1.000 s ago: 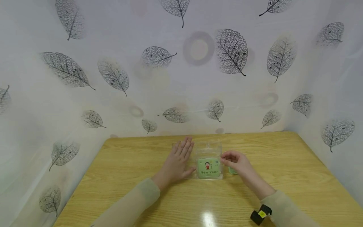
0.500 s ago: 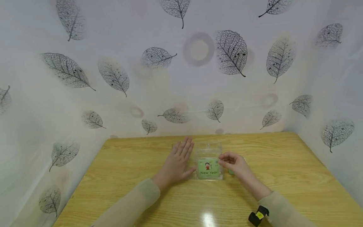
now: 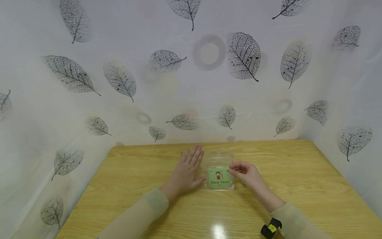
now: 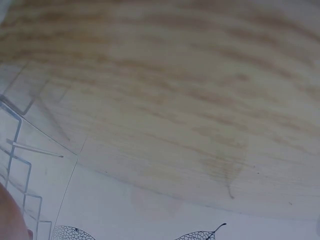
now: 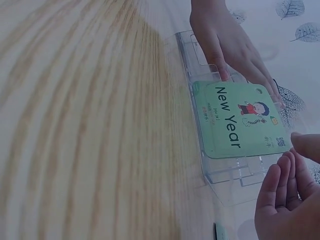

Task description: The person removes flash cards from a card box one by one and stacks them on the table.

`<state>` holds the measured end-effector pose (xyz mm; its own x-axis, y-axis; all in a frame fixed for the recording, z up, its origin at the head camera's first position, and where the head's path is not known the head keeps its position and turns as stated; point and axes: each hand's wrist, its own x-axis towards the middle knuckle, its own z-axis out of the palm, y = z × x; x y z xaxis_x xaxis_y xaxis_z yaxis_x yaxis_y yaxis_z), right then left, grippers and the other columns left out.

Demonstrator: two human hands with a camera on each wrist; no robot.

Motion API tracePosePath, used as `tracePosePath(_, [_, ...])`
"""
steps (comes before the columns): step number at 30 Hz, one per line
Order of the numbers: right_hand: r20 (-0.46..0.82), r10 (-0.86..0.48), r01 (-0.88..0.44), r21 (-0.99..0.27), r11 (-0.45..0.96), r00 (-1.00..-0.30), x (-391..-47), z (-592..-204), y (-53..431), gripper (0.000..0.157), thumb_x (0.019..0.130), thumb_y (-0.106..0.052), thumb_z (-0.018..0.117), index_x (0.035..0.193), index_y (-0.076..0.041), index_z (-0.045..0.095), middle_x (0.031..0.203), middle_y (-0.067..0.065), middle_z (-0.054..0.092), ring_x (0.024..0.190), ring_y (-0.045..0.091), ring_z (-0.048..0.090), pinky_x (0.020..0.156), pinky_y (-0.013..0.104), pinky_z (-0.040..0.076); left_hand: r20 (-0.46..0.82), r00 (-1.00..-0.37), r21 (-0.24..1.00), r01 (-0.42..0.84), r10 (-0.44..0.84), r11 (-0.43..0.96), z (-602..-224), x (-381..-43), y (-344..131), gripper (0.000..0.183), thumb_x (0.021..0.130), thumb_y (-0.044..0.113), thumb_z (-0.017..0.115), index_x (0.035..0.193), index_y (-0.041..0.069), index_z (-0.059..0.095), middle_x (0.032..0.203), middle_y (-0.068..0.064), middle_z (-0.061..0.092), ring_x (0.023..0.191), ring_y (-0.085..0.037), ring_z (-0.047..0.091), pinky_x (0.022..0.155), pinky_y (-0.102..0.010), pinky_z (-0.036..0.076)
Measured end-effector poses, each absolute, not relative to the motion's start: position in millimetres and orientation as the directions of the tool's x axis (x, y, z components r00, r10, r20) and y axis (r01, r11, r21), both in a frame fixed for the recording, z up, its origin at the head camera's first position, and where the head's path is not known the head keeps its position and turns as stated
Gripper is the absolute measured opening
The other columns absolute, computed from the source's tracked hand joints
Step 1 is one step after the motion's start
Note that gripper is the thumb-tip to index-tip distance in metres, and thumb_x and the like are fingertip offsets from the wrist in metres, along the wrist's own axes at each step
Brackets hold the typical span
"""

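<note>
A green "New Year" flash card [image 3: 219,177] with a cartoon figure lies over one compartment of a clear plastic case [image 3: 219,160] on the table. My right hand [image 3: 247,172] pinches the card's upper right corner between thumb and fingertips, which the right wrist view shows close up on the card [image 5: 235,120]. My left hand [image 3: 186,169] rests on the left part of the case, fingers straight, thumb pointing at the card. Beneath the right hand, another green card [image 3: 242,182] is mostly hidden. Only a sliver of a finger [image 4: 11,217] shows in the left wrist view, beside the clear case [image 4: 30,165].
The wood-grain table [image 3: 134,166] extends around the case on all sides. A white curtain [image 3: 209,83] printed with dark leaves hangs behind its far edge and along both sides. A black strap device [image 3: 271,228] sits at the right wrist.
My right hand has shifted slightly left, from the case's right edge to the card's corner. The left hand stays in place.
</note>
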<state>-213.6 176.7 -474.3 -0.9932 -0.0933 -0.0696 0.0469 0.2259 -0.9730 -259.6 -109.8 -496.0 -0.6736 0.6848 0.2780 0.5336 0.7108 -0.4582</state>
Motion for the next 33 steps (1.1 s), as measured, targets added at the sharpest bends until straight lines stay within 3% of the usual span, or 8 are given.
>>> tracePosePath(33, [-0.032,-0.004,0.03,-0.963,0.267,-0.999,-215.0,-477.4,169.5,0.018,0.094,-0.006,0.078,0.108,0.005,0.075,0.093,-0.001,0.072,0.083,0.006,0.063,0.075,0.019,0.055,0.276,-0.679,-0.436,0.543,0.681,0.718,-494.3,-257.4,-109.6,0.104,0.102,0.075,0.036,0.169,-0.001,0.013,0.179,-0.019,0.005,0.167,-0.034,0.012,0.136,-0.047,0.021])
